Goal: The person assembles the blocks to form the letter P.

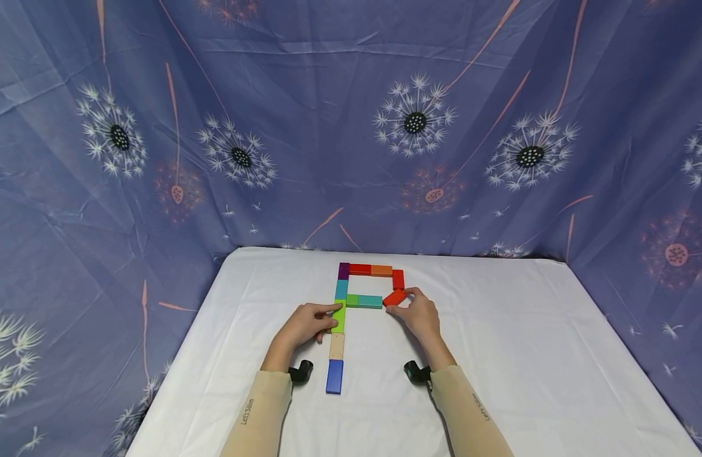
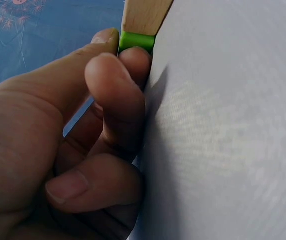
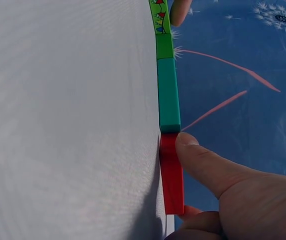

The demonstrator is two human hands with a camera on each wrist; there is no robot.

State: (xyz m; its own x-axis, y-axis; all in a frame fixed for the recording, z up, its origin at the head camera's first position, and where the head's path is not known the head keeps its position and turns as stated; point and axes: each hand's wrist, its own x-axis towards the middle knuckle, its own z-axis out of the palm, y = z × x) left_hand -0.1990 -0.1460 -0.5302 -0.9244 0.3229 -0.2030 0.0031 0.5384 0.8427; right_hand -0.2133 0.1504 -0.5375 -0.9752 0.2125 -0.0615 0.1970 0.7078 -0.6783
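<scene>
My left hand (image 1: 306,322) is at the light green block (image 1: 339,316) in the left column, one digit on its top and another at its side; the other fingers are curled in the left wrist view. Between thumb and index finger, my right hand (image 1: 422,315) pinches a red block (image 3: 173,175). That block (image 1: 394,298) lies slanted, one end by the teal block (image 1: 370,302), the other by the upright red block (image 1: 398,280). A small green block (image 1: 352,301) joins the teal one to the column.
The column also has purple (image 1: 343,271), light blue (image 1: 341,289), plain wood (image 1: 336,346) and blue (image 1: 334,377) blocks. Red (image 1: 360,270) and orange (image 1: 381,271) blocks form the top row. A white cloth (image 1: 499,355) covers the table; a dandelion-print curtain (image 1: 328,127) hangs behind.
</scene>
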